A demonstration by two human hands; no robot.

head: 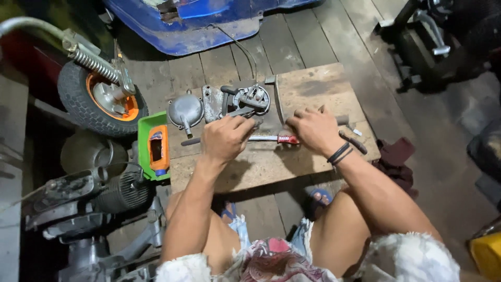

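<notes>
Person sits low over a wooden board serving as tabletop point(313, 86), laid on a plank floor point(334, 36). Blue vehicle body point(209, 23) lies beyond both hands. Small wheel with orange hub point(102, 102) and coil spring sits well off to the left of the left grip; a finned engine block point(122, 190) is near the left elbow.

Green tray point(148, 125) holding an orange container point(158, 149) sits just beside the left grip, on its outer side. Past the left fingers: a grey round cover point(185, 109) and a grey mechanical assembly with a round housing point(250, 99), a thin cable running off it toward the blue body.

Left hand point(224, 138) is curled, its grip closed about the near edge of the assembly, or a part there. Right hand point(313, 130) lies flat on the board, fingers narrow and pressing down; whether it holds anything I cannot tell. A red-handled screwdriver point(271, 139) lies between the two grips, its handle just at the right hand's inner edge.

Judged step: steadying the assembly for work. The next move calls for a firm hold with the left and a clean pick of the tool.

Hard to make out: what is under the right palm, small dark pieces by the right wrist point(355, 141), and the machinery cut off at the upper right.
</notes>
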